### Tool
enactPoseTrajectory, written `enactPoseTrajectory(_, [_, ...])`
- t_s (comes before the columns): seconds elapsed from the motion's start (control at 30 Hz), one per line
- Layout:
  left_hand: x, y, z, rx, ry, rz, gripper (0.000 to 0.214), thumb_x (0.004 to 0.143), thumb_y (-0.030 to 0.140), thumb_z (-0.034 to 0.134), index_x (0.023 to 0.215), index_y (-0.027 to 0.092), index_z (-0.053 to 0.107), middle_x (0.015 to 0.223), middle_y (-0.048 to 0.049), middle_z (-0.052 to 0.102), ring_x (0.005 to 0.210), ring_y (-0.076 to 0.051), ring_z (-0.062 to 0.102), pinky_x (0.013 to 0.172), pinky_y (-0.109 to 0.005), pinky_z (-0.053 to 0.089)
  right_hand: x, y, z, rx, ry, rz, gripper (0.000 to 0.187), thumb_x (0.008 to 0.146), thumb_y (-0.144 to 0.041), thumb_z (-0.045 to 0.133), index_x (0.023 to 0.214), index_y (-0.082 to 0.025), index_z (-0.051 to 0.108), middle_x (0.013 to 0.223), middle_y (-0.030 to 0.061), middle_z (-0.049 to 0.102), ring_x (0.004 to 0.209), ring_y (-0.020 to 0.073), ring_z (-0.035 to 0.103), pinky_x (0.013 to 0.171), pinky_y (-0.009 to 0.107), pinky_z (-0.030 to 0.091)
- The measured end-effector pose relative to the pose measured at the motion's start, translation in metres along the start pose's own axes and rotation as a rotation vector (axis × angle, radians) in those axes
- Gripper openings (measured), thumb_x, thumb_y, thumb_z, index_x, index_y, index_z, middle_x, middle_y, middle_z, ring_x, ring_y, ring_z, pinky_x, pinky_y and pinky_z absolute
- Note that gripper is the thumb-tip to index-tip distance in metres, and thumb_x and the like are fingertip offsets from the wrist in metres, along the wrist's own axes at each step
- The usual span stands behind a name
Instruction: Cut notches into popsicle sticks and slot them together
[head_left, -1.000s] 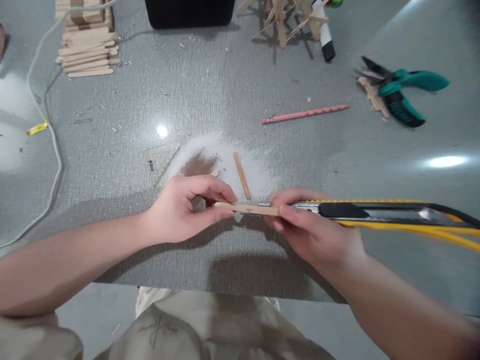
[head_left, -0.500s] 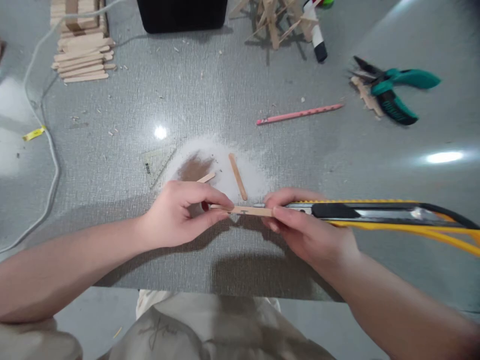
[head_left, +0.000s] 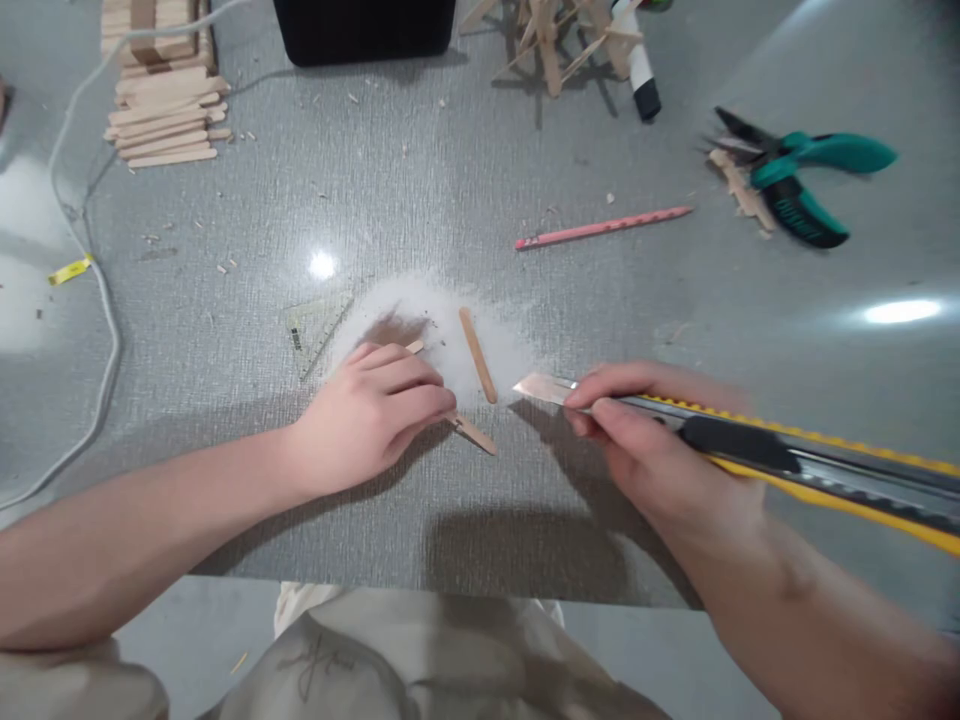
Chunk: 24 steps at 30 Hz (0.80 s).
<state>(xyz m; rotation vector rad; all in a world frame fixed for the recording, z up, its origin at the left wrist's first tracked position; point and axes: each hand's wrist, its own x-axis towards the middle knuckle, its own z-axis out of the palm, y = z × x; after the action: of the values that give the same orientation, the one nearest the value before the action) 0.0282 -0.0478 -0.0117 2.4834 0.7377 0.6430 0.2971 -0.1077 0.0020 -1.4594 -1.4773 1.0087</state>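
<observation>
My left hand (head_left: 382, 410) is closed on a wooden craft stick (head_left: 474, 436), whose right end sticks out below the fingertips, low over the table. In my right hand (head_left: 637, 425) is a yellow and black utility knife (head_left: 795, 450), gripped near its front. Its bare blade (head_left: 541, 387) points left, apart from the stick. Between the hands another craft stick (head_left: 478, 355) lies on a patch of white powder (head_left: 420, 297). The tip of one more light stick (head_left: 415, 347) shows behind my left hand, which hides the rest.
A clear set square (head_left: 316, 325) lies left of the powder. Farther back are a pink pencil (head_left: 604, 228), teal-handled pliers (head_left: 806, 180), a white marker (head_left: 641, 75), a stick structure (head_left: 551, 45), a black box (head_left: 365, 30) and piled craft sticks (head_left: 169, 120). A cable (head_left: 105, 290) runs down the left.
My right hand has let go of the stick and moved right with the knife, its blade now showing clear. My left hand has turned palm down, and the stick now slants down to the right.
</observation>
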Motion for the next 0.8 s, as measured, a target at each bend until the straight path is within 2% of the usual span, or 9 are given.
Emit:
enactPoseTrajectory(0.13, [-0.002, -0.001, 0.002, 0.229, 0.010, 0.037, 0.019, 0.098, 0.010, 0.054, 0.102, 0.020, 0.070, 0.106, -0.0043, 0.072, 0.097, -0.019, 0.063, 0.083, -0.034, 0.046, 0.003, -0.008, 0.004, -0.226, -0.082, -0.198, 0.012, 0.090, -0.018, 0.063, 0.082, -0.028, 0.067, 0.072, -0.0042, 0.070, 0.060, 0.0128, 0.065, 0.057, 0.026, 0.050])
enactPoseTrajectory(0.23, [-0.006, 0.007, 0.000, 0.338, 0.051, 0.092, 0.018, 0.098, 0.011, 0.053, 0.104, 0.017, 0.069, 0.106, -0.0060, 0.071, 0.090, -0.018, 0.061, 0.079, -0.033, 0.046, 0.003, -0.007, 0.004, -0.304, -0.110, -0.340, 0.014, 0.088, -0.015, 0.062, 0.090, -0.028, 0.065, 0.077, -0.0033, 0.074, 0.061, 0.0127, 0.069, 0.057, 0.024, 0.052])
enactPoseTrajectory(0.3, [-0.009, 0.017, 0.000, 0.400, 0.004, 0.166, 0.017, 0.097, 0.015, 0.056, 0.109, 0.014, 0.068, 0.103, -0.0065, 0.070, 0.084, -0.018, 0.061, 0.075, -0.033, 0.047, 0.003, -0.005, 0.004, -0.356, -0.121, -0.393, 0.015, 0.088, -0.016, 0.062, 0.097, -0.027, 0.065, 0.079, -0.0024, 0.075, 0.062, 0.0130, 0.070, 0.058, 0.023, 0.054])
enactPoseTrajectory(0.33, [-0.011, 0.023, 0.000, 0.430, -0.054, 0.189, 0.020, 0.098, 0.020, 0.057, 0.114, 0.013, 0.067, 0.105, -0.0074, 0.070, 0.084, -0.019, 0.061, 0.074, -0.034, 0.048, 0.002, -0.004, 0.003, -0.376, -0.124, -0.410, 0.016, 0.088, -0.017, 0.062, 0.100, -0.027, 0.065, 0.080, -0.0020, 0.076, 0.062, 0.0130, 0.071, 0.059, 0.023, 0.054])
enactPoseTrajectory(0.43, [-0.016, 0.033, 0.003, 0.458, -0.241, 0.154, 0.054, 0.098, 0.054, 0.056, 0.135, 0.014, 0.059, 0.119, -0.0127, 0.066, 0.099, -0.028, 0.064, 0.077, -0.040, 0.051, 0.002, -0.004, 0.002, -0.403, -0.124, -0.435, 0.015, 0.090, -0.020, 0.061, 0.103, -0.026, 0.064, 0.080, -0.0018, 0.076, 0.059, 0.0119, 0.070, 0.060, 0.022, 0.055])
enactPoseTrajectory(0.5, [-0.017, 0.032, 0.005, 0.418, -0.271, 0.129, 0.062, 0.097, 0.061, 0.053, 0.138, 0.015, 0.057, 0.124, -0.0149, 0.064, 0.112, -0.032, 0.062, 0.088, -0.046, 0.053, 0.002, -0.004, 0.002, -0.416, -0.124, -0.432, 0.013, 0.091, -0.021, 0.060, 0.102, -0.026, 0.063, 0.077, -0.0022, 0.075, 0.057, 0.0114, 0.069, 0.059, 0.021, 0.055])
enactPoseTrajectory(0.63, [-0.016, 0.023, 0.007, 0.353, -0.201, 0.120, 0.058, 0.099, 0.059, 0.050, 0.134, 0.014, 0.058, 0.136, -0.0202, 0.058, 0.132, -0.036, 0.055, 0.108, -0.053, 0.047, 0.005, -0.002, 0.002, -0.434, -0.120, -0.434, 0.011, 0.092, -0.023, 0.060, 0.102, -0.026, 0.063, 0.077, -0.0027, 0.075, 0.060, 0.0124, 0.071, 0.060, 0.022, 0.055])
enactPoseTrajectory(0.7, [-0.015, 0.021, 0.006, 0.357, -0.190, 0.117, 0.056, 0.099, 0.058, 0.050, 0.130, 0.012, 0.060, 0.141, -0.0225, 0.056, 0.133, -0.037, 0.055, 0.110, -0.053, 0.047, 0.006, 0.000, 0.002, -0.432, -0.115, -0.436, 0.011, 0.092, -0.022, 0.060, 0.101, -0.027, 0.063, 0.078, -0.0026, 0.076, 0.062, 0.0131, 0.072, 0.061, 0.023, 0.056])
enactPoseTrajectory(0.8, [-0.016, 0.025, 0.006, 0.386, -0.148, 0.153, 0.047, 0.099, 0.049, 0.055, 0.123, 0.010, 0.063, 0.137, -0.0217, 0.061, 0.123, -0.034, 0.062, 0.102, -0.049, 0.052, 0.006, 0.002, 0.002, -0.430, -0.132, -0.427, 0.011, 0.091, -0.022, 0.060, 0.101, -0.027, 0.063, 0.077, -0.0021, 0.076, 0.061, 0.0138, 0.072, 0.060, 0.023, 0.056])
